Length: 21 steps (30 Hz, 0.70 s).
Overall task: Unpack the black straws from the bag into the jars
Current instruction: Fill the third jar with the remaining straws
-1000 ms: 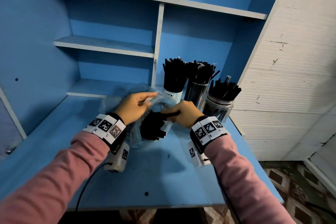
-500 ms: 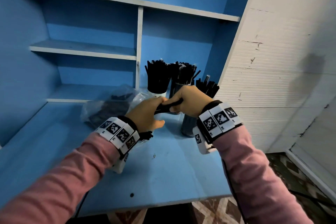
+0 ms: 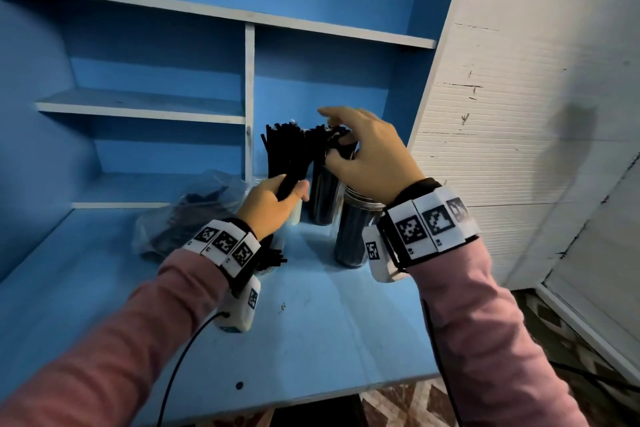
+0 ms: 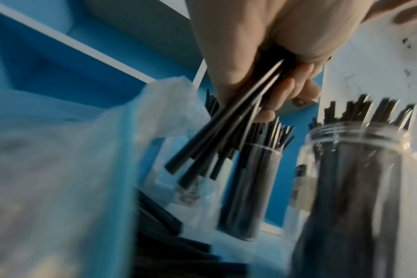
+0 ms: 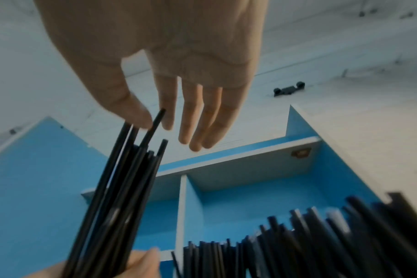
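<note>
Since earlier frame, left hand (image 3: 273, 204) lifted clamped straw bundle (image 3: 294, 156) upright; right hand (image 3: 363, 156), fingers apart, steadies tips; risk: straws splaying past crowded jars (image 3: 353, 236)

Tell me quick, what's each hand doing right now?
Left hand: closed around a bundle of black straws.
Right hand: open, fingers straight, thumb touching the bundle's top ends.
</note>
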Tool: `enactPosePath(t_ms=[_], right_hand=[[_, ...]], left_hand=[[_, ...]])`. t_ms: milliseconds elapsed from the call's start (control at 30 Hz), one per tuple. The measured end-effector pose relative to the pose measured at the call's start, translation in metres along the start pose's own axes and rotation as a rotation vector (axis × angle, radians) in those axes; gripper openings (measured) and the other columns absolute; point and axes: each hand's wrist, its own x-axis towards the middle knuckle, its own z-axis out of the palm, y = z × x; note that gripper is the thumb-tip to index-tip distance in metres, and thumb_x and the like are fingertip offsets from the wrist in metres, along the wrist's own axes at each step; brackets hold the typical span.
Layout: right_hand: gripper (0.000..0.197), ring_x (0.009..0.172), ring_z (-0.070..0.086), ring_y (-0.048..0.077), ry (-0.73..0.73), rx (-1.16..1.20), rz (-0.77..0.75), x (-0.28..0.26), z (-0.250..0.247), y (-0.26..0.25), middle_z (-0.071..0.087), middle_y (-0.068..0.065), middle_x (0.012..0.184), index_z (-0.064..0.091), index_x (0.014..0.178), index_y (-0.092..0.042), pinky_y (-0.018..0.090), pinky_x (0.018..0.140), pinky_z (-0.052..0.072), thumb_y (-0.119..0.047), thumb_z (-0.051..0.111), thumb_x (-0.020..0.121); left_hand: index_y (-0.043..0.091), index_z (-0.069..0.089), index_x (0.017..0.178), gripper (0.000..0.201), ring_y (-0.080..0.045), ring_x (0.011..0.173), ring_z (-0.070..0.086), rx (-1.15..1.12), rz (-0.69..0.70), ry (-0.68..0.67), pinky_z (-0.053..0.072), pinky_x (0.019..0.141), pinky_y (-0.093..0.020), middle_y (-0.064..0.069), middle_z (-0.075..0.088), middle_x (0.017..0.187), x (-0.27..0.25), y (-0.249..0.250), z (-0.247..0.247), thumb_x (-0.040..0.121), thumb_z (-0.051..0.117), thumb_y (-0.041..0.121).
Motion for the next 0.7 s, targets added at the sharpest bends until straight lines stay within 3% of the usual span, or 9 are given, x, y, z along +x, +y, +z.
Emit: enactPosePath(t_ms=[67,167,200,300,400,433,567,700], right_hand=[[0.054,0.108,0.055,0.012,0.065,0.172,-0.032,0.001,0.002,-0.004,0.056,-0.004,0.125,0.05,0.135,-0.024,0.033,0.093,0.048,-0.016,0.053,0.082],[0.047,0.113,0.053,0.009,0.138,0.326,-0.077,0.001,0.008,-0.011,0.055,-0.005,0.125,0.051,0.134,-0.022,0.03,0.097,0.048,-0.019,0.055,0.087],[0.045,0.111,0.055,0.009,0.167,0.339,-0.091,0.001,0.011,-0.011,0.057,-0.005,0.123,0.052,0.132,-0.021,0.031,0.096,0.049,-0.021,0.058,0.088],[0.035,0.1,0.061,0.007,0.231,0.329,-0.113,0.003,0.021,-0.006,0.062,-0.004,0.113,0.057,0.124,-0.018,0.026,0.089,0.052,-0.025,0.061,0.091],[0.026,0.093,0.058,0.004,0.24,0.239,-0.13,-0.003,0.034,0.007,0.066,-0.002,0.106,0.062,0.116,-0.013,0.006,0.084,0.043,-0.016,0.06,0.091],[0.024,0.091,0.057,0.003,0.231,0.205,-0.124,-0.006,0.039,0.012,0.066,-0.002,0.104,0.063,0.113,-0.012,0.003,0.082,0.04,-0.013,0.059,0.09],[0.016,0.084,0.056,0.008,0.141,0.122,-0.085,-0.021,0.065,0.032,0.064,0.001,0.096,0.066,0.1,-0.009,0.005,0.074,0.039,-0.008,0.055,0.088],[0.02,0.093,0.057,0.009,0.143,0.128,-0.105,-0.027,0.072,0.038,0.062,0.001,0.105,0.066,0.106,-0.009,0.011,0.083,0.042,-0.014,0.059,0.089]], left_hand=[[0.025,0.063,0.07,0.03,0.001,0.055,0.051,-0.117,0.015,-0.035,0.042,0.062,-0.016,0.017,0.06,0.062,0.0,0.008,0.002,0.093,0.056,0.043],[0.025,0.062,0.065,0.034,-0.006,0.048,0.044,-0.363,0.065,-0.153,0.042,0.057,-0.019,-0.017,0.055,0.074,-0.004,0.025,0.011,0.091,0.056,0.045],[0.021,0.062,0.065,0.034,-0.006,0.046,0.04,-0.421,0.073,-0.188,0.041,0.054,-0.018,-0.02,0.051,0.076,-0.005,0.029,0.015,0.093,0.055,0.039],[0.007,0.056,0.071,0.028,-0.005,0.044,0.038,-0.481,0.028,-0.242,0.042,0.056,-0.021,-0.016,0.052,0.073,-0.011,0.034,0.029,0.097,0.052,0.018],[0.013,0.057,0.064,0.032,-0.009,0.049,0.046,-0.455,-0.063,-0.28,0.046,0.062,-0.022,0.005,0.058,0.057,-0.016,0.023,0.04,0.096,0.055,0.013],[0.016,0.058,0.059,0.036,-0.01,0.053,0.052,-0.418,-0.079,-0.286,0.048,0.065,-0.02,0.006,0.059,0.055,-0.017,0.017,0.042,0.095,0.057,0.012],[-0.001,0.064,0.07,0.023,-0.011,0.068,0.064,-0.346,-0.132,-0.34,0.049,0.071,-0.021,-0.005,0.067,0.067,-0.022,-0.001,0.048,0.091,0.06,0.008],[0.003,0.056,0.061,0.029,-0.008,0.059,0.062,-0.33,-0.177,-0.332,0.048,0.066,-0.02,-0.01,0.061,0.064,-0.026,-0.004,0.051,0.09,0.058,0.003]])
